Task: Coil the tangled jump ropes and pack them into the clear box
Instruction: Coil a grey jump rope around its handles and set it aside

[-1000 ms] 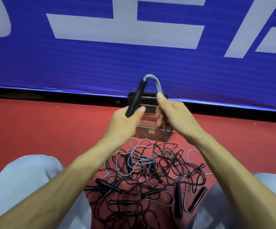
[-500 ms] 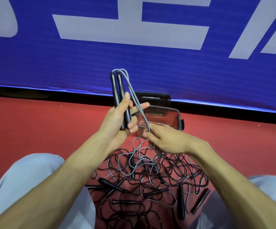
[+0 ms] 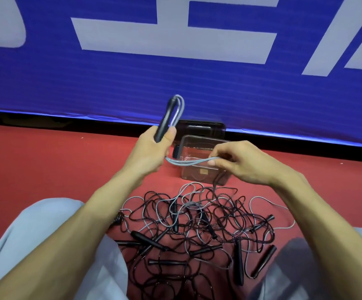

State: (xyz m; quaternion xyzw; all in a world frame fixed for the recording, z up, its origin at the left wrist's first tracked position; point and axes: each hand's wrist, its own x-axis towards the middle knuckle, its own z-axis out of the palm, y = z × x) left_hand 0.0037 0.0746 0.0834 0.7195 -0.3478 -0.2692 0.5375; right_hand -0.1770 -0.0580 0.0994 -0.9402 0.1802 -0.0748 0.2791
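The right hand (image 3: pixel 240 163) has risen, its fingers (image 3: pixel 221 150) now pinching the grey rope (image 3: pixel 188 162) stretched over the clear box (image 3: pixel 197 176). Just left of the box, the left hand (image 3: pixel 152 152) grips the rope's black handles (image 3: pixel 165 120). The tangled ropes (image 3: pixel 197 226) lie in front of the box.

Bare forearms (image 3: pixel 102 204), no sleeves in view, light blue-grey trousers (image 3: pixel 35 245) on both knees

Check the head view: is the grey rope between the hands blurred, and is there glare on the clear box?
Head view: the thin grey rope stretched between left hand and right hand reads sharp; its loop above the black handle is slightly smeared; the clear plastic box shows no strong glare.
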